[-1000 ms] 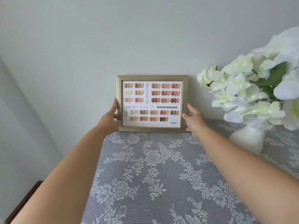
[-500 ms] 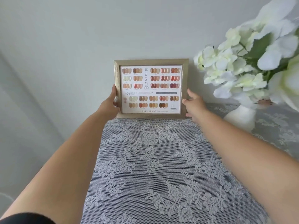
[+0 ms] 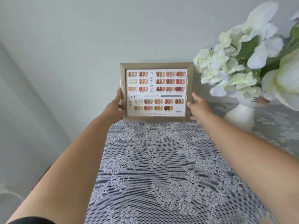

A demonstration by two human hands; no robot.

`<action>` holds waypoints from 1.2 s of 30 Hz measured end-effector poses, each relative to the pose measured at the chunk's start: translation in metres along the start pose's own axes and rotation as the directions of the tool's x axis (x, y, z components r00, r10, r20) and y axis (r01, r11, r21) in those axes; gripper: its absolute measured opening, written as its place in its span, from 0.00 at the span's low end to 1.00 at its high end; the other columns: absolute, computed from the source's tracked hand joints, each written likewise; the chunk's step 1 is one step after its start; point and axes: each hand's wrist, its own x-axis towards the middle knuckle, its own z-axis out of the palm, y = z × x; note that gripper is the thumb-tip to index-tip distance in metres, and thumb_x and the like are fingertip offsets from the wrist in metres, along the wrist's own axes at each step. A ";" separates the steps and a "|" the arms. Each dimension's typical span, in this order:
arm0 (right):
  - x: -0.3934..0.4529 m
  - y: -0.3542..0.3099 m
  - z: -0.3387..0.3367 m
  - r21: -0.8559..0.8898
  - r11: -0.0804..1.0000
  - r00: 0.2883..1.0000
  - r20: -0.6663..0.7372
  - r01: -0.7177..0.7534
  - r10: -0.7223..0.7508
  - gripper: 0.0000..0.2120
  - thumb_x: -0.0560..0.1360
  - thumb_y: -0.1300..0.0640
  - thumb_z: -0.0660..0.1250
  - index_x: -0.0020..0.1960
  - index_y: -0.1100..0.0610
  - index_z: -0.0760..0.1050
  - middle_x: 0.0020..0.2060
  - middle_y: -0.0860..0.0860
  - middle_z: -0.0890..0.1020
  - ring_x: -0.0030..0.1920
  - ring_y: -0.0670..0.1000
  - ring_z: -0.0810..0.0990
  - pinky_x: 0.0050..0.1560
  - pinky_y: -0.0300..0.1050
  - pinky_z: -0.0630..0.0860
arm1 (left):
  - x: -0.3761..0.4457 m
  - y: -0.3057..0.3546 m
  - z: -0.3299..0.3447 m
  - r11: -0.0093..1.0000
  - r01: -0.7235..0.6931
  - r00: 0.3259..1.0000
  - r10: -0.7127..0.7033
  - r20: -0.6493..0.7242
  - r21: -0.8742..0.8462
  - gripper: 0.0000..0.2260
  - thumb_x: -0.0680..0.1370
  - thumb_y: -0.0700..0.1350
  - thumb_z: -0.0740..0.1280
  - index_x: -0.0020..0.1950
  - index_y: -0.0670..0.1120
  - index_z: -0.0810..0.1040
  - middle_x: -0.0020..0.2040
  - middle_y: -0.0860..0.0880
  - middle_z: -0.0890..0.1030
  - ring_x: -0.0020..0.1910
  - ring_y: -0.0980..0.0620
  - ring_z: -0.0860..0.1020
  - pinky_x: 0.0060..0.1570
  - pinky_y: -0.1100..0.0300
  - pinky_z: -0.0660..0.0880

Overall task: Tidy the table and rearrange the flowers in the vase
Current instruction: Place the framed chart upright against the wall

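— Flowers (image 3: 229, 68) white, bunched in the white vase (image 3: 239, 116) at the table's far right corner, untouched so far.

— And the gold picture frame (image 3: 156, 92)?

— Standing upright at the back edge of the lace tablecloth (image 3: 161, 167), close against the wall (image 3: 97, 38). Same spot as a second ago; barely shifted, only steadied.

— Held how?

— Left hand (image 3: 115, 109) wrapped on the left edge, thumb in front. Right hand (image 3: 198, 108) on the lower right edge, fingers (image 3: 192, 117) loosened and partly spread, more resting than clamping.

— Meaning?

— Probably frame placement nearly done, release likely next. Vase just beside the right hand, blooms overhanging the frame's corner. Rearranging stems not yet begun.
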 end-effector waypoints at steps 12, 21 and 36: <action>-0.003 0.006 0.000 0.032 0.999 1.000 -0.006 -0.007 0.007 0.27 0.78 0.60 0.64 0.73 0.44 0.62 0.46 0.43 0.74 0.38 0.41 0.72 0.43 0.49 0.79 | -0.010 -0.001 0.007 1.000 0.003 0.999 -0.003 -0.034 -0.015 0.47 0.75 0.31 0.65 0.76 0.67 0.40 0.60 0.43 0.75 0.51 0.45 0.79 0.47 0.46 0.81; -0.005 0.007 0.001 -0.005 1.000 0.998 -0.059 0.028 -0.029 0.26 0.76 0.60 0.65 0.72 0.48 0.65 0.43 0.44 0.75 0.44 0.47 0.77 0.54 0.57 0.79 | -0.014 -0.004 0.010 0.999 -0.014 0.998 0.016 -0.055 0.034 0.48 0.75 0.32 0.64 0.74 0.70 0.38 0.60 0.48 0.74 0.49 0.48 0.79 0.41 0.52 0.81; -0.033 0.004 -0.013 -0.023 1.000 0.999 0.028 0.019 -0.019 0.29 0.73 0.58 0.70 0.71 0.46 0.66 0.41 0.39 0.74 0.38 0.45 0.78 0.30 0.42 0.78 | -0.052 0.024 -0.004 0.974 0.051 0.980 -0.006 -0.200 0.219 0.44 0.76 0.38 0.69 0.80 0.48 0.41 0.74 0.43 0.66 0.66 0.42 0.72 0.59 0.51 0.74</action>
